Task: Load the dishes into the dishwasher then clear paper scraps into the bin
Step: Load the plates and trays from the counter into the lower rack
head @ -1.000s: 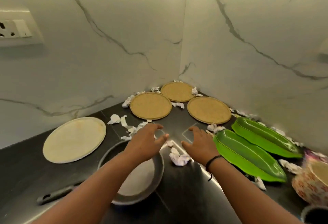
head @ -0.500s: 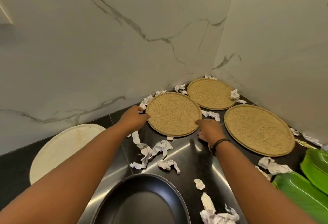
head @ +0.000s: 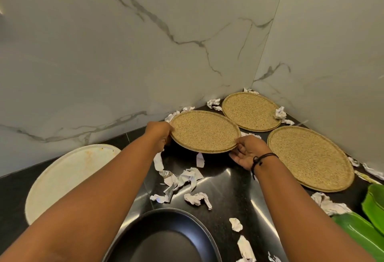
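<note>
Three round woven tan plates lie in the counter's corner. The nearest woven plate (head: pixel 204 131) is lifted a little off the black counter, with a shadow under it. My left hand (head: pixel 159 132) grips its left rim and my right hand (head: pixel 247 151) holds its right rim, thumb on top and fingers underneath. A second woven plate (head: pixel 250 111) sits flat by the corner and a third woven plate (head: pixel 309 157) lies to the right. Crumpled paper scraps (head: pixel 182 180) are scattered on the counter below the lifted plate.
A cream round plate (head: pixel 62 176) lies at the left. A black pan (head: pixel 166 236) sits at the near edge, and green leaf-shaped dishes (head: pixel 367 228) at the lower right. More paper scraps (head: pixel 328 204) lie near them and along the marble walls (head: pixel 124 54).
Both hands reached forward from the counter's middle to the nearest woven plate, took hold of its rim on either side, and raised it slightly. The view moved closer to the corner.
</note>
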Available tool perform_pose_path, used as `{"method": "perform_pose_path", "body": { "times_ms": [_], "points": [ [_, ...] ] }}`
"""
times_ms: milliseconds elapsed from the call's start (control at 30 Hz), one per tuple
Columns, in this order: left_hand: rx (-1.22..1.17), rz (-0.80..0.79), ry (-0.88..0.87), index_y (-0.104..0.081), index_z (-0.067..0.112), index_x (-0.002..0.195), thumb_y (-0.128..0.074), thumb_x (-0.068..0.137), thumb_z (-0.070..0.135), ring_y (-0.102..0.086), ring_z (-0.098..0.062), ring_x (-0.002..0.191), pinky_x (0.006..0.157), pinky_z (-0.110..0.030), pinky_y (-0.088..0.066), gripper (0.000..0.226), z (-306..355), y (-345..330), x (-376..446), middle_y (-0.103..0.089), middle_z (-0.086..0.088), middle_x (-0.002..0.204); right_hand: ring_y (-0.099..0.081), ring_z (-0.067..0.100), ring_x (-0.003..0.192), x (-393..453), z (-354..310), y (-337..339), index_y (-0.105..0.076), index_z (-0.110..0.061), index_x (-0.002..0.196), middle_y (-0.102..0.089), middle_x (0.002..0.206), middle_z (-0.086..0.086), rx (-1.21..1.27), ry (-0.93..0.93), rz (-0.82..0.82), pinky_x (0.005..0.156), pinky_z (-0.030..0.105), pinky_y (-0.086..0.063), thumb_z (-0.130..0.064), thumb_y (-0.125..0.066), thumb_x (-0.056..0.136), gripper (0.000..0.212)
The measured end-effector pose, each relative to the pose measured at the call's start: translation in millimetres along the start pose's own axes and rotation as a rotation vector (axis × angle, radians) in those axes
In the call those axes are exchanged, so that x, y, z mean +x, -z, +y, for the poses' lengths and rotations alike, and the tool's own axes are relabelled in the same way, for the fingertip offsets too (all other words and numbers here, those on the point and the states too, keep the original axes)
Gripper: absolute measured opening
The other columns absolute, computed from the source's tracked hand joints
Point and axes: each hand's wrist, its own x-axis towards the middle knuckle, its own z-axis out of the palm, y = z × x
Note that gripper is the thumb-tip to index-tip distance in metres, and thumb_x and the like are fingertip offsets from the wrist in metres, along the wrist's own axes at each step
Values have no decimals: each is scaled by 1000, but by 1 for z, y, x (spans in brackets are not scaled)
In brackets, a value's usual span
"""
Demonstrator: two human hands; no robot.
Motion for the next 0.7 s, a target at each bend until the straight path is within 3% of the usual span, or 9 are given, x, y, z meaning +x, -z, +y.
{"method": "perform_pose_path", "body": {
  "times_ms": [100, 167, 333, 467, 567, 700],
  "points": [
    [-113, -86, -1, -60, -4, 101, -66, 83, -5, -63, -21, 79, 64, -31, -56, 19, 6, 7, -22, -63, -11, 90, -57, 23, 77, -23, 3, 4, -52, -2, 92, -58, 90, 15, 99, 53, -32, 50, 29, -58, 5, -37, 97, 17],
    [-197, -167, -12, -56, -4, 102, -61, 85, -8, -64, -20, 77, 53, -26, -53, 18, 10, 13, -47, -62, -13, 92, -58, 23, 77, -45, 5, 11, -52, -1, 105, -58, 92, 17, 109, 92, -39, 42, 27, -55, 6, -36, 97, 18],
    [-339, -329, -53, -55, -2, 86, -56, 88, -9, -60, -18, 69, 43, -20, -52, 7, 16, 28, -113, -60, -13, 83, -61, 25, 73, -115, 9, 33, -49, 4, 114, -60, 89, 18, 83, 228, -2, 43, 27, -55, 8, -42, 94, 21],
    [-370, -457, -99, -56, 1, 87, -59, 87, -7, -65, -16, 58, 47, -20, -55, 8, 18, 38, -167, -62, -11, 78, -61, 24, 70, -177, 13, 52, -54, 4, 101, -61, 85, 16, 86, 338, 55, 42, 25, -53, 8, -45, 93, 13],
    [-343, -546, -124, -58, 2, 88, -59, 87, -7, -64, -16, 63, 55, -21, -57, 9, 12, 43, -204, -65, -10, 76, -61, 23, 67, -221, 25, 69, -54, 3, 98, -61, 82, 14, 103, 416, 107, 42, 27, -54, 5, -44, 95, 10],
    [-314, -689, -91, -63, 1, 92, -59, 87, -5, -64, -12, 54, 58, -20, -56, 8, -11, 46, -249, -68, -6, 59, -60, 20, 58, -280, 58, 97, -53, 0, 91, -58, 75, 11, 144, 484, 249, 40, 23, -52, 3, -44, 96, 11]
  ]
}}
